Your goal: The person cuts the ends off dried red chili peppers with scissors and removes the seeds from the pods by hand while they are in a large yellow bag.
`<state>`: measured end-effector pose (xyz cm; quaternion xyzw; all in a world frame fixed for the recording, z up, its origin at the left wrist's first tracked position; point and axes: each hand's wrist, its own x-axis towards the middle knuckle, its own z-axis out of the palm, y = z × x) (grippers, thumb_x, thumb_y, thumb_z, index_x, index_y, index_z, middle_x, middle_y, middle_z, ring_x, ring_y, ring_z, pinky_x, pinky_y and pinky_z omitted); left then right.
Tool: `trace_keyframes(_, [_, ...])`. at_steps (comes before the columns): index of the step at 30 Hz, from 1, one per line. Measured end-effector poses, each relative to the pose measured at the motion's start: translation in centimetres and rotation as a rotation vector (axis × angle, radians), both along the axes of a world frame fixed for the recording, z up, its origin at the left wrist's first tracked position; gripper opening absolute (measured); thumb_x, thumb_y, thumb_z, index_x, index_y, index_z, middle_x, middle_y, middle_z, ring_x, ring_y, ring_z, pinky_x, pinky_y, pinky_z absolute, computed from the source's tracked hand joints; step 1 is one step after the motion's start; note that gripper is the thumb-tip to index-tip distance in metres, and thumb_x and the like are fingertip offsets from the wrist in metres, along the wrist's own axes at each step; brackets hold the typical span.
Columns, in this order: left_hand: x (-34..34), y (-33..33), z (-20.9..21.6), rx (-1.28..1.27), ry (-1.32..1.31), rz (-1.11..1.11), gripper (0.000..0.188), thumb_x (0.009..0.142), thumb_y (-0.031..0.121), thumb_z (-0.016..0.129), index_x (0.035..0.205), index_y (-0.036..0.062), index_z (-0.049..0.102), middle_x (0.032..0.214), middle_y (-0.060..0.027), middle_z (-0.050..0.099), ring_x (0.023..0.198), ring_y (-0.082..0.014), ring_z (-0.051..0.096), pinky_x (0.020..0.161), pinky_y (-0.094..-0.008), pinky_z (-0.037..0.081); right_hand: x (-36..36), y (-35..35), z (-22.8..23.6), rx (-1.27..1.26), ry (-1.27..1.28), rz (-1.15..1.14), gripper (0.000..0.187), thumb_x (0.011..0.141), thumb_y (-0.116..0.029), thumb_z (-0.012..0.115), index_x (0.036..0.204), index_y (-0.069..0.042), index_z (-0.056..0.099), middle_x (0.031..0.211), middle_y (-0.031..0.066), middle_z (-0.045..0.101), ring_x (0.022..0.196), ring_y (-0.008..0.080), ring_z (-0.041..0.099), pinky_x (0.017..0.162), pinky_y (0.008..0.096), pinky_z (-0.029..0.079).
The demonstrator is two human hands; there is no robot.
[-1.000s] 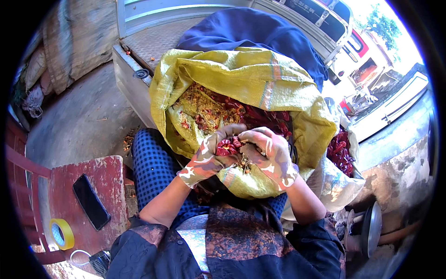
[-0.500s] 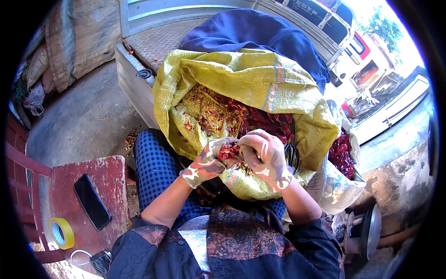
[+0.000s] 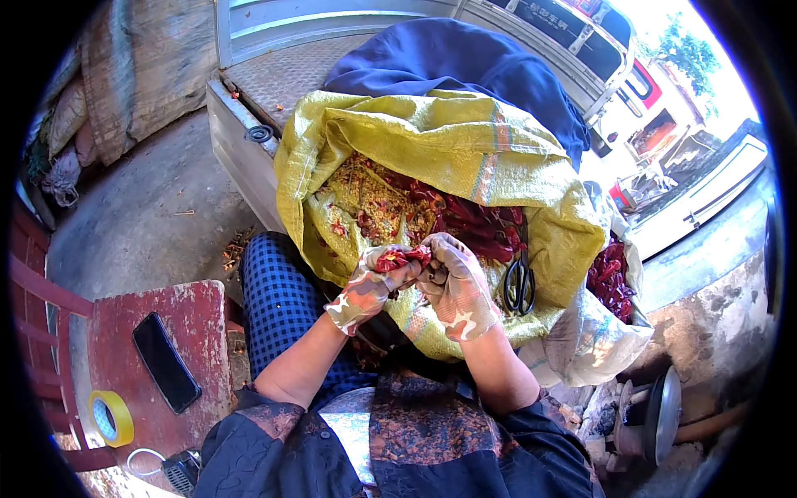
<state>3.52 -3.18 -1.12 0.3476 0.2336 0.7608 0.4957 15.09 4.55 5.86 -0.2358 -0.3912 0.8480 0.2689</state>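
Observation:
Both my hands wear camouflage-patterned gloves and meet above the front fold of a yellow woven sack (image 3: 531, 178). My left hand (image 3: 375, 286) is closed around a dried red chili pepper (image 3: 395, 260). At the pepper's right end, my right hand (image 3: 455, 286) pinches it with bent fingers; their tips are partly hidden. Inside the sack lie dark red dried chilies (image 3: 477, 226) and a heap of yellow seeds and scraps (image 3: 378, 203). Scissors with black handles (image 3: 519, 286) rest to the right of my right hand, blades up toward the chilies.
A dark blue cloth (image 3: 452, 54) bulges behind the sack on a metal truck bed (image 3: 290, 70). Right, a white sack (image 3: 594, 344) holds more chilies. Left, a worn red chair (image 3: 195, 311) carries a phone (image 3: 166, 362) and a yellow tape roll (image 3: 111, 417).
My right hand has moved a little left and turned, its fingers now on the chili. The scissors, partly covered before, show fully.

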Motion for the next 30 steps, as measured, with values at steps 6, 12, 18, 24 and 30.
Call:
trace_keyframes(6, [0.4,0.5,0.9,-0.109,-0.195,-0.172,0.028,0.083,0.031,0.063,0.081,0.0046,0.054,0.061,0.0029,0.041,0.054,-0.0065,0.032,0.051,-0.0223,0.027,-0.9,-1.2,0.8,0.51,-0.114,-0.165,0.008,0.088,-0.009,0.052,0.086,-0.004,0.058,0.069,-0.001,0.053,0.058,0.0058,0.049,0.052,0.0205,0.04])
trace_keyframes(12, [0.3,0.3,0.9,-0.105,-0.192,-0.228,0.027,0.085,0.028,0.061,0.074,0.0049,0.053,0.057,0.0026,0.039,0.051,-0.009,0.031,0.051,-0.0238,0.026,-1.3,-0.5,0.5,0.205,-0.075,-0.158,0.009,0.088,-0.013,0.053,0.084,-0.006,0.058,0.066,-0.0025,0.051,0.055,0.0067,0.045,0.048,0.0214,0.035])
trace_keyframes(18, [0.1,0.5,0.8,-0.017,-0.303,-0.3,0.029,0.077,0.031,0.069,0.081,0.0037,0.06,0.049,0.0033,0.035,0.049,-0.0126,0.035,0.053,-0.0273,0.03,0.4,3.3,0.4,0.269,-0.106,-0.008,0.018,0.09,-0.021,0.054,0.077,-0.009,0.056,0.058,-0.004,0.045,0.046,0.0042,0.035,0.041,0.02,0.026])
trace_keyframes(24, [-3.9,-0.1,1.6,0.266,-0.482,-0.241,0.026,0.082,0.029,0.062,0.092,0.0044,0.061,0.05,0.0028,0.033,0.048,-0.0099,0.031,0.05,-0.0271,0.027,3.8,2.8,2.6,1.063,-0.432,0.329,0.013,0.083,-0.007,0.057,0.095,-0.005,0.062,0.072,0.0,0.06,0.063,0.0082,0.054,0.057,0.0197,0.044])
trace_keyframes(30, [-3.6,-0.3,1.4,0.131,-0.416,-0.228,0.022,0.08,0.021,0.061,0.094,0.0054,0.057,0.067,-0.0056,0.053,0.056,-0.0156,0.046,0.055,-0.0305,0.038,2.8,4.3,3.1,1.413,-0.866,0.193,0.022,0.08,-0.008,0.057,0.101,-0.01,0.062,0.091,0.0126,0.06,0.071,0.024,0.062,0.06,0.0375,0.047])
